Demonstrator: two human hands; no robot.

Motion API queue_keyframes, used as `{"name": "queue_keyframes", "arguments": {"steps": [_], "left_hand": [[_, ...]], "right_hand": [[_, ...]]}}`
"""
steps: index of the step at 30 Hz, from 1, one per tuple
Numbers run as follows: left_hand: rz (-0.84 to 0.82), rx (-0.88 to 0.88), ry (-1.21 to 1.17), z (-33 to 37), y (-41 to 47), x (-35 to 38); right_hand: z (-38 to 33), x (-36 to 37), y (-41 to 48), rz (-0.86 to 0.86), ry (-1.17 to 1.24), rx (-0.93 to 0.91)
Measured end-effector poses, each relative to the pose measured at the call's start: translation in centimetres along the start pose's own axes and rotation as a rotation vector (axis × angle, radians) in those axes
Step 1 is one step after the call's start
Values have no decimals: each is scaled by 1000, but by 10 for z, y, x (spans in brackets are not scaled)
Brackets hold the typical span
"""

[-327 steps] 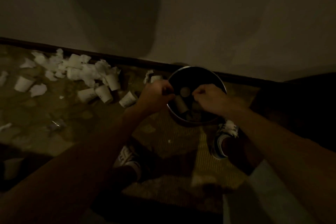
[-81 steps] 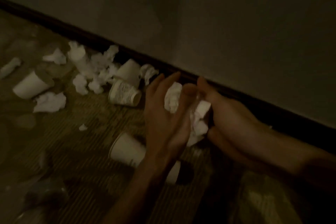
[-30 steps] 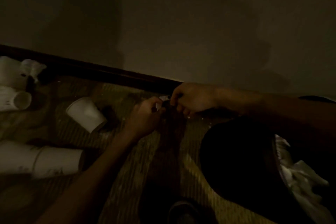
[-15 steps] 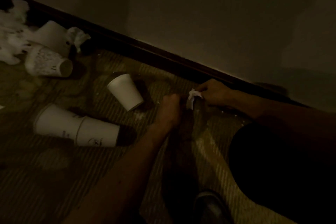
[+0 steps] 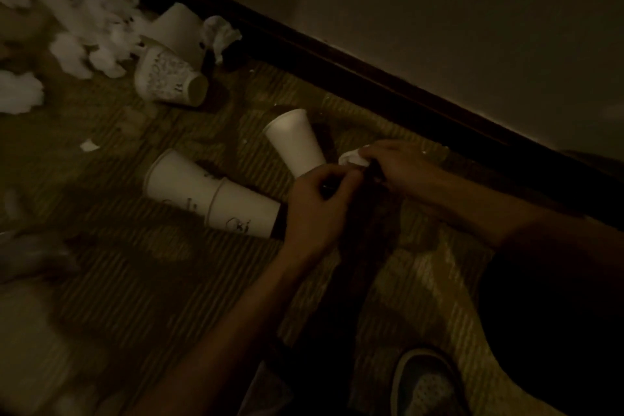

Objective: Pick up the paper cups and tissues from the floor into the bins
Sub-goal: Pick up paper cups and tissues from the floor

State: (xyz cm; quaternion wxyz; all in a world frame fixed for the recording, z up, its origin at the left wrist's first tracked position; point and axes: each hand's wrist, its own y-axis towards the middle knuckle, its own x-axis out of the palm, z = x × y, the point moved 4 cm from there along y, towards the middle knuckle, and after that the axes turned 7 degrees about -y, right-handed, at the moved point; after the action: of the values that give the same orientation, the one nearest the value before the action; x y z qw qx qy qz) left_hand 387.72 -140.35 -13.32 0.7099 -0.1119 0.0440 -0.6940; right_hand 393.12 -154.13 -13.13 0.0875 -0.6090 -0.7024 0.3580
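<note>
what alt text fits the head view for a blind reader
In dim light, the right hand pinches a small white tissue near the baseboard, the left hand curled close beside it. Paper cups lie tipped on the carpet to the left, beyond them crumpled tissues.

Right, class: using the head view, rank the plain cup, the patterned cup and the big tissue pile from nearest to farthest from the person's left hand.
1. plain cup: just above the left hand, lying on its side.
2. patterned cup: farther up-left, also on its side.
3. tissue pile: top-left corner, farthest away.
</note>
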Motion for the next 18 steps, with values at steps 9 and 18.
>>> {"name": "queue_keyframes", "arguments": {"steps": [9,18], "left_hand": [[227,-109,152,20,42,-72],[106,-97,486,25,55,-68]], "right_hand": [[-31,30,6,-121,143,48],[-22,39,11,-107,159,111]]}}
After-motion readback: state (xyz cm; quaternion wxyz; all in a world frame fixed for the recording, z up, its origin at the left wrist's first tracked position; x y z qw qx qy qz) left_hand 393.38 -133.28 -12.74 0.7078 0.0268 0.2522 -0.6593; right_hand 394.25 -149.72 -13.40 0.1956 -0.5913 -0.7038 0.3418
